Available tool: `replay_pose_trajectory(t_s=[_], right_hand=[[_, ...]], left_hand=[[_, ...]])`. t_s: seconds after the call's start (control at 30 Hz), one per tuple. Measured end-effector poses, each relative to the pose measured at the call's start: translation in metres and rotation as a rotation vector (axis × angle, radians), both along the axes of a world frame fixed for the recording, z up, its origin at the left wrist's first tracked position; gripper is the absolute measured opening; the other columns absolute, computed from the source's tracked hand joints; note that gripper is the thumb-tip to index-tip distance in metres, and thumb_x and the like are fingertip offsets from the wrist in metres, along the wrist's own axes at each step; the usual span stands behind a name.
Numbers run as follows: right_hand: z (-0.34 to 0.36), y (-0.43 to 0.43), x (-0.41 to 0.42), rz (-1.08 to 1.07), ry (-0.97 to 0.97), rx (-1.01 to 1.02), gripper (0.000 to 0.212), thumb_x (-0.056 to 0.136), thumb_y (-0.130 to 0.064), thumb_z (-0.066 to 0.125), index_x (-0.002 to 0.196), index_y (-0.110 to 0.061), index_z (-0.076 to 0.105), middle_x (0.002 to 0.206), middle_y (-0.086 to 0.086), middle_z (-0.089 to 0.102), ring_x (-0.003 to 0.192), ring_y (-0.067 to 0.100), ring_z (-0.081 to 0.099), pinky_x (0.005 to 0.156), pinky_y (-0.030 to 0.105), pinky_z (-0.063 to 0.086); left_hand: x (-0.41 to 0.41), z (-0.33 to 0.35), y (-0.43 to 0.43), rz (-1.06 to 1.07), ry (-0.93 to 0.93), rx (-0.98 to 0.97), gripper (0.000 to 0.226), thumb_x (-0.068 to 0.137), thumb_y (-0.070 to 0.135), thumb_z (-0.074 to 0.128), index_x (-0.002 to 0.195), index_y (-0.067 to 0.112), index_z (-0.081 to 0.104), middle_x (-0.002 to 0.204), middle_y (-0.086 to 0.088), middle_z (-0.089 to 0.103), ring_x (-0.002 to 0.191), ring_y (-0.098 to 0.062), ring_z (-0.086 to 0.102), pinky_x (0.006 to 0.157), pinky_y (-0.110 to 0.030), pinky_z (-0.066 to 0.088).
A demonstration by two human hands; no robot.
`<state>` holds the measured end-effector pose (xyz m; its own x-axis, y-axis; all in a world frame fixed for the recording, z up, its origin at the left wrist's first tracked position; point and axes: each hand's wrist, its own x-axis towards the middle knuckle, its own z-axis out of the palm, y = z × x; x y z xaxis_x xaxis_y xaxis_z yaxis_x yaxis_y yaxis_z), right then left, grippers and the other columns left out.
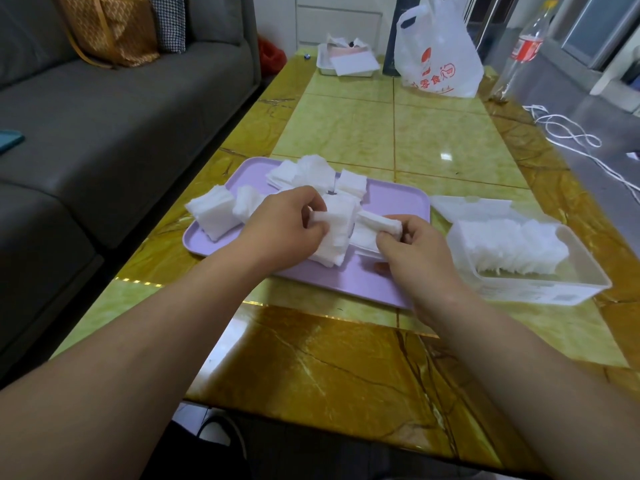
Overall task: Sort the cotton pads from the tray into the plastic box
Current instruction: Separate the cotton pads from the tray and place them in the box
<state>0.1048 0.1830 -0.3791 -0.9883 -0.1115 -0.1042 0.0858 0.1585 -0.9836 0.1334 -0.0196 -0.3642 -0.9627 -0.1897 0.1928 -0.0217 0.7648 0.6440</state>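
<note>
Both grip cotton pads (341, 218) over the tray (346, 282), my left hand (287, 225) and right hand (414, 249); plastic box (540, 292) sits at three o'clock.

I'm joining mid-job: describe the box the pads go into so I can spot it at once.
Start at the yellow-green table and find the lilac tray in front of the person. Just off the tray's right end, beside the right hand, stands the plastic box. It alone is clear-walled and open-topped, with a row of white cotton pads packed on edge inside.

Plastic box (540, 292) lies right of tray (346, 282).
</note>
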Motion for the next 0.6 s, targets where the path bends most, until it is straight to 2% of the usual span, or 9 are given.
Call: replay_pose_trajectory(t_s=[0.13, 0.2, 0.37, 0.53, 0.6], right_hand=[[0.0002, 0.0003, -0.0005, -0.018, 0.005, -0.005, 0.017, 0.099, -0.011, 0.059, 0.112, -0.019, 0.066, 0.109, 0.003, 0.070, 0.094, 0.021, 0.071, 0.080, 0.042, 0.065], [0.0011, 0.0004, -0.0002, -0.017, -0.001, -0.012, 0.017, 0.099, -0.012, 0.058, 0.113, -0.019, 0.066, 0.109, 0.003, 0.070, 0.098, 0.024, 0.070, 0.082, 0.045, 0.064], [0.0013, 0.0007, 0.0003, -0.021, -0.005, -0.019, 0.016, 0.100, -0.013, 0.059, 0.113, -0.019, 0.066, 0.109, 0.002, 0.070, 0.100, 0.022, 0.070, 0.080, 0.042, 0.065], [0.0009, 0.0016, -0.0010, -0.035, -0.005, -0.028, 0.015, 0.101, -0.016, 0.059, 0.114, -0.019, 0.065, 0.111, 0.003, 0.070, 0.097, 0.021, 0.070, 0.079, 0.042, 0.065], [0.0005, 0.0022, -0.0016, -0.050, -0.005, -0.033, 0.015, 0.101, -0.016, 0.059, 0.115, -0.018, 0.065, 0.111, 0.002, 0.070, 0.099, 0.021, 0.070, 0.078, 0.042, 0.065]], left_hand=[[-0.0009, -0.0002, -0.0006, 0.000, 0.012, 0.087, 0.012, 0.091, 0.024, 0.068, 0.100, 0.032, 0.066, 0.066, 0.008, 0.056, 0.059, -0.002, 0.052, 0.065, -0.028, 0.048], [-0.0010, -0.0005, -0.0005, -0.003, 0.006, 0.111, 0.011, 0.091, 0.025, 0.068, 0.098, 0.033, 0.065, 0.067, 0.007, 0.056, 0.059, -0.001, 0.051, 0.064, -0.028, 0.047], [-0.0005, 0.0005, 0.0002, -0.015, 0.003, 0.125, 0.011, 0.092, 0.024, 0.068, 0.102, 0.029, 0.066, 0.069, 0.007, 0.055, 0.058, -0.002, 0.050, 0.065, -0.027, 0.047], [0.0013, 0.0037, 0.0018, -0.004, -0.054, 0.173, 0.026, 0.092, 0.022, 0.067, 0.119, 0.026, 0.066, 0.082, 0.009, 0.060, 0.071, -0.005, 0.058, 0.074, -0.024, 0.051], [0.0032, 0.0070, 0.0033, -0.013, -0.103, 0.253, 0.018, 0.091, 0.017, 0.068, 0.109, 0.019, 0.071, 0.087, 0.003, 0.067, 0.069, -0.008, 0.063, 0.070, -0.022, 0.053]])
